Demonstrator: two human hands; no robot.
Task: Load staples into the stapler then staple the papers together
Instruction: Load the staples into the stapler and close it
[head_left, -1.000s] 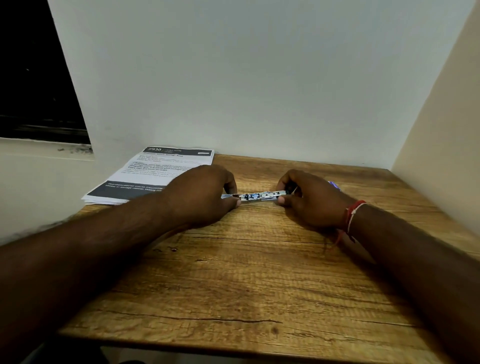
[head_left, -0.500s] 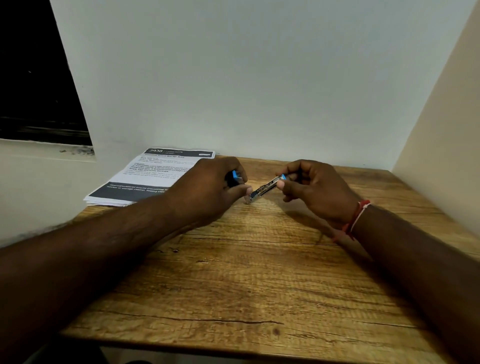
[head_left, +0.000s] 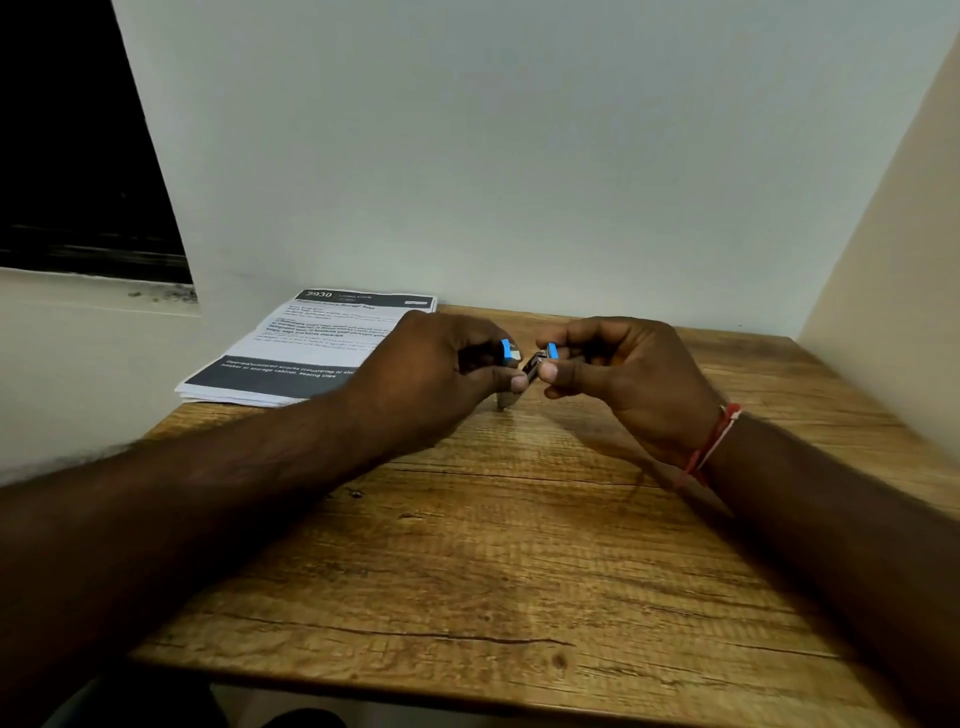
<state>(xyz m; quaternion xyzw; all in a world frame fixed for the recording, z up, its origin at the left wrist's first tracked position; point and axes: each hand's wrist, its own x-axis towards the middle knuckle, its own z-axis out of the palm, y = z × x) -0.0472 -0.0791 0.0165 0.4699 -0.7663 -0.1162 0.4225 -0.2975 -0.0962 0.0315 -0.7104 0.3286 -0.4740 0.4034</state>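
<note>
both hands are raised just above the far middle of the table (head_left: 519, 545), meeting over one small object. the left hand (head_left: 441, 369) is curled shut round the stapler (head_left: 506, 353), of which only a blue end and a little metal show past the knuckles; a metal tip pokes out below the thumb, close to the wood. the right hand (head_left: 628, 374) is closed in a pinch, thumb and forefinger gripping a narrow metal piece with a blue cap (head_left: 540, 358), tilted down toward the left hand. it looks like the staple tray or pusher, though the fingers cover too much to be sure. no loose staples can be made out.

the papers (head_left: 311, 348) lie flat at the far left corner, part of the stack overhanging the table edge, well apart from the stapler and not yet touched.

judgement: the loading step is in hand and stapling has not begun. to do it well, the left hand should hold the body steady and level while the right lines its piece up squarely with the channel before pushing. a skewed entry would likely jam. press home until it seats, then check that the stapler closes fully before moving to the papers.
</note>
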